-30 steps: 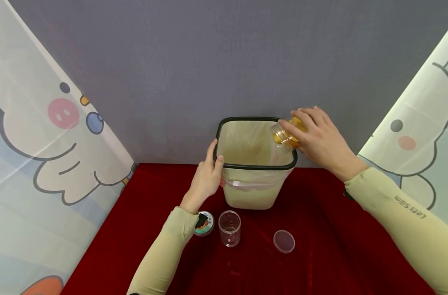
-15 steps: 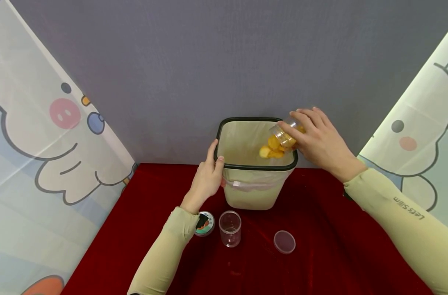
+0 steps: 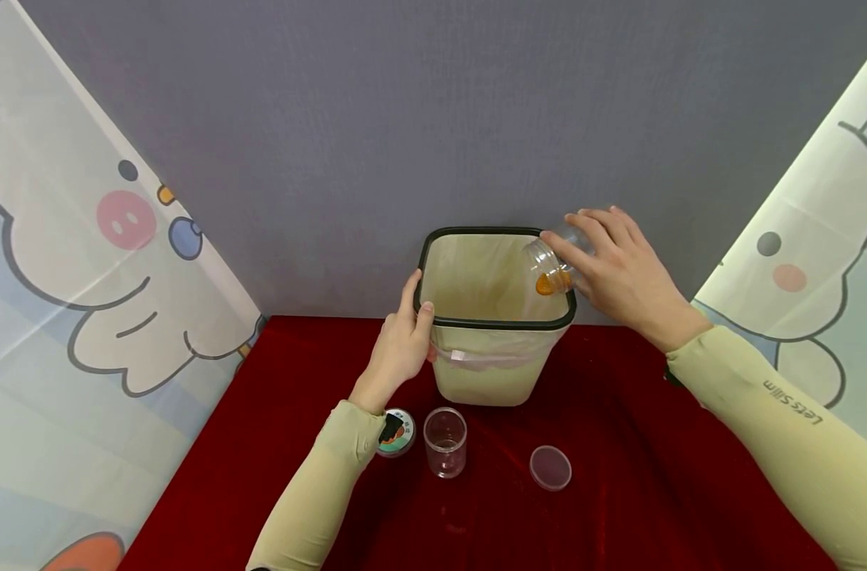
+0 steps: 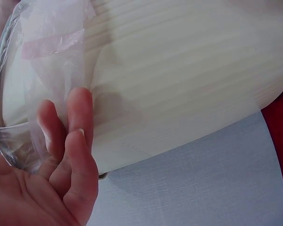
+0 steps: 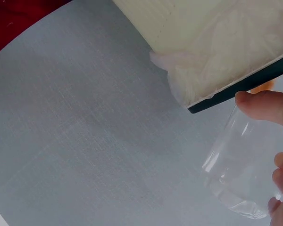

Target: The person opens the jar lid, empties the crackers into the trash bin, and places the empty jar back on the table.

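Observation:
My right hand [image 3: 622, 274] grips a clear plastic jar [image 5: 240, 165], tilted with its mouth over the trash bin's opening. One orange, slice-like piece [image 3: 545, 284] sits at the low side of the jar's mouth; the rest of the jar looks nearly bare. With my left hand [image 3: 402, 337] I hold the left side of the cream trash bin [image 3: 486, 377], at its dark rim. In the left wrist view, bent fingers [image 4: 80, 155] lie against the bin's outside and its clear liner bag [image 4: 52, 70]. The bin's bottom inside is hard to make out.
On the red cloth [image 3: 319, 357] before the bin stand an open clear jar [image 3: 445, 444], a round lid with a printed label [image 3: 399, 432] partly behind my left wrist, and a plain translucent lid [image 3: 550, 468]. A grey wall [image 3: 433, 119] rises behind.
Orange pieces that filled the right hand's jar have slid out into the bin, leaving one at the mouth. Both hands have stayed nearly in place.

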A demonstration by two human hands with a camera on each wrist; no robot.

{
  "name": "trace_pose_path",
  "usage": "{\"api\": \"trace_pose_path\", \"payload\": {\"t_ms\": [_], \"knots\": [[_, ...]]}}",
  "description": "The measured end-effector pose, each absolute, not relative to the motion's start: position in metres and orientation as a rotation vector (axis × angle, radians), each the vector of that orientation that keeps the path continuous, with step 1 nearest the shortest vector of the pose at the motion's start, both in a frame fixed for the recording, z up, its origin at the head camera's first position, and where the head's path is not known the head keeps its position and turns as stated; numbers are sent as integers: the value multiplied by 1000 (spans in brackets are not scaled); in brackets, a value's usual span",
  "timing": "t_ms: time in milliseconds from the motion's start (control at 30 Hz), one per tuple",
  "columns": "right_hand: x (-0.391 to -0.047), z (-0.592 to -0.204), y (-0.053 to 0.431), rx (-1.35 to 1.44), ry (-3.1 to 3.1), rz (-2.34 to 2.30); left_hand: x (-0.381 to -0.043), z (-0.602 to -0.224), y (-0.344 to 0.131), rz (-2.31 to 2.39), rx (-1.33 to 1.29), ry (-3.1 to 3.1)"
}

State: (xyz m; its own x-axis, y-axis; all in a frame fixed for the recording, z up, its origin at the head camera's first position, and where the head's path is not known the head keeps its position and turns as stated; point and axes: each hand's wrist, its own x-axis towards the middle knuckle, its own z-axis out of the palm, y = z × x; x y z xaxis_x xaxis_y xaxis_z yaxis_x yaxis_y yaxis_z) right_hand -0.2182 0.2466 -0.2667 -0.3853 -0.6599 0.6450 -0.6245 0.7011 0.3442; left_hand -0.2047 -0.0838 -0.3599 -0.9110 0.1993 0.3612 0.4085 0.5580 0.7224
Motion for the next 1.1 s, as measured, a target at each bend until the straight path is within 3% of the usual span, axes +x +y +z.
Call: {"api": "trace_pose_path", "payload": {"t_ms": [767, 1100], "knots": [[-217, -268, 245, 971, -2122, -113, -205, -361, -83, -1289, -511, -2549], [-211, -269, 259, 754, -2296, 150, -206, -361, -83, -1315, -509, -2557]]}}
